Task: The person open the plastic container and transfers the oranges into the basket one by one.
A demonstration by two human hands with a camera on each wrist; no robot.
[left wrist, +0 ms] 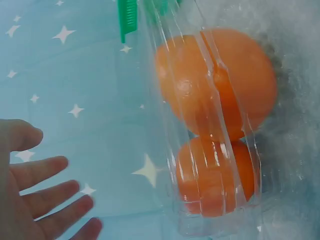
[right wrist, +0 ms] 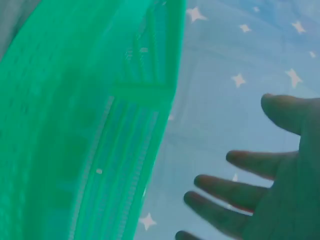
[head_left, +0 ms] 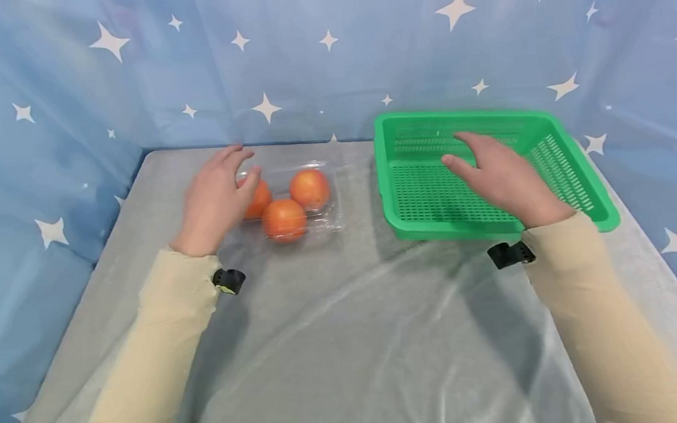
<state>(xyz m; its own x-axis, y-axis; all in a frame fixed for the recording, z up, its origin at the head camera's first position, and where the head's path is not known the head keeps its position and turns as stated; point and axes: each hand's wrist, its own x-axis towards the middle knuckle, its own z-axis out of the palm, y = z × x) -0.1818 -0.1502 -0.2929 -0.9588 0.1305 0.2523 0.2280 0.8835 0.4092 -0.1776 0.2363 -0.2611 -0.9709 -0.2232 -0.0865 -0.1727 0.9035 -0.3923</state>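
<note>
Three oranges (head_left: 284,221) sat in a clear plastic container (head_left: 329,222) on the gray cloth (head_left: 350,345), left of the green basket (head_left: 455,230). The left hand (head_left: 213,199), fingers spread and holding nothing, was near the container's left end, while the right hand (head_left: 505,180), likewise spread and bare, hovered over the basket in the head view. Handling the thin-looking plastic well probably called for a light hold low on its sides, kept level so the fruit did not roll.
</note>
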